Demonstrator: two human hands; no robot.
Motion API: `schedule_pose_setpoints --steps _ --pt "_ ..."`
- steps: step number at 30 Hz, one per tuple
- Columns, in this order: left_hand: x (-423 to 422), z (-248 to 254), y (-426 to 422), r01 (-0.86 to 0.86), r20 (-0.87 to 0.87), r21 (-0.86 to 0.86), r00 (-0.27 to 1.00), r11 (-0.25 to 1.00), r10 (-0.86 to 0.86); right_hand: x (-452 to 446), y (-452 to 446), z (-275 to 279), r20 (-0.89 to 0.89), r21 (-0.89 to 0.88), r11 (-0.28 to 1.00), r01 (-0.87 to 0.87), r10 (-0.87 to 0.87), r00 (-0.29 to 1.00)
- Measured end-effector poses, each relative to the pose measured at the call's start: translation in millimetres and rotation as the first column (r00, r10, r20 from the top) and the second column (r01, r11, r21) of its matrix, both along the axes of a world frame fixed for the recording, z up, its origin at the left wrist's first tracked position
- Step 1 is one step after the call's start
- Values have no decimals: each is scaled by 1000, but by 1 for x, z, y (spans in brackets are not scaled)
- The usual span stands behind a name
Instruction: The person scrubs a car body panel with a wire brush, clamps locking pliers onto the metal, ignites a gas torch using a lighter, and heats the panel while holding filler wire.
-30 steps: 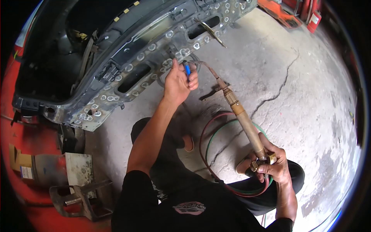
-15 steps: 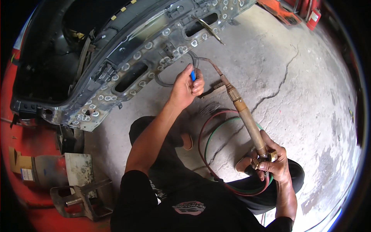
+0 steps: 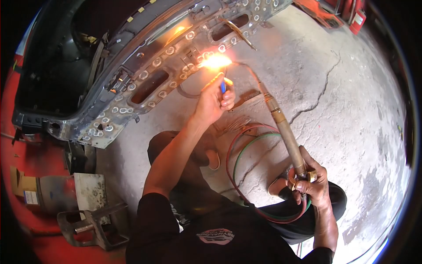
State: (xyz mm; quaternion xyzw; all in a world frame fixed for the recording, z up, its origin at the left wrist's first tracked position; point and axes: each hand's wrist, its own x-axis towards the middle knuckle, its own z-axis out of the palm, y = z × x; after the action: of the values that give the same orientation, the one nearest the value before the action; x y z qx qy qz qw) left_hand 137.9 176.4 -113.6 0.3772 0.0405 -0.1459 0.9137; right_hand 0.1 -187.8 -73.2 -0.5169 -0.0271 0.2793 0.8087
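A bright orange flame (image 3: 215,61) burns at the tip of a brass gas torch (image 3: 285,132), close to the lower edge of a dark metal car panel (image 3: 176,57). My left hand (image 3: 214,100) is closed around a blue lighter (image 3: 223,86), just below the flame. Around the valve end of the torch, at lower right, my right hand (image 3: 313,182) is wrapped. Red and green hoses (image 3: 235,176) loop from that end over the floor. Rings of bare metal dot the panel.
On the concrete floor (image 3: 351,110) lie a wire brush (image 3: 248,97) and thin wire. A metal bracket (image 3: 90,229) and a grey cylinder (image 3: 57,191) are at lower left. A red fire extinguisher (image 3: 357,21) stands at upper right.
A flame has appeared at the torch tip, lighting the panel. My left hand has moved slightly right and down from the panel with the lighter. The torch has shifted a little right.
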Motion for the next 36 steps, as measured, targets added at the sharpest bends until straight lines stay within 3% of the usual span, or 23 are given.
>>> schedule_pose_setpoints --steps 3,4,6,7,8,9,11,13,16,18,20,22,26,30,33,36 --pt "-17 3 -13 151 99 269 978 951 -184 2 11 8 41 -168 981 98 -92 995" --pt "-28 12 -23 236 107 370 950 899 -293 5 14 9 47 -225 965 134 -126 991" --pt "-60 30 -54 171 321 677 807 716 -496 10 14 4 58 -266 948 174 -164 985" --pt "-80 60 -67 330 249 691 726 643 -641 13 14 3 50 -278 935 219 -213 976" --pt "-99 78 -82 459 307 620 604 636 -735 14 13 2 39 -294 919 262 -263 964" --pt "-117 85 -99 554 474 518 448 651 -758 15 9 -1 32 -295 918 265 -268 963" --pt "-151 86 -128 775 663 326 221 542 -715 15 7 1 25 -302 909 287 -293 956" --pt "-167 105 -135 873 594 288 161 395 -788 12 5 1 36 -291 907 306 -309 950" --pt "-181 115 -141 905 518 282 136 319 -845 10 3 2 60 -282 899 335 -332 941" --pt "-195 103 -143 800 683 272 230 534 -693 11 1 4 74 -294 893 340 -333 940" --pt "-193 106 -146 606 696 247 432 756 -573 11 -1 3 70 -284 888 362 -358 931" --pt "-189 115 -142 375 659 214 626 902 -417 12 -3 1 64 -321 871 371 -371 926" --pt "-204 144 -150 356 438 -63 849 933 -294 12 -3 -12 72 -329 854 403 -403 912" --pt "-200 106 -196 461 557 -409 810 787 -185 13 6 0 40 -325 837 440 -452 891" --pt "-206 110 -197 495 469 -512 846 702 -255 17 5 -11 9 -354 834 423 -450 893" --pt "-204 109 -192 524 493 -455 822 720 -287 19 1 -9 58 -413 800 436 -454 889"
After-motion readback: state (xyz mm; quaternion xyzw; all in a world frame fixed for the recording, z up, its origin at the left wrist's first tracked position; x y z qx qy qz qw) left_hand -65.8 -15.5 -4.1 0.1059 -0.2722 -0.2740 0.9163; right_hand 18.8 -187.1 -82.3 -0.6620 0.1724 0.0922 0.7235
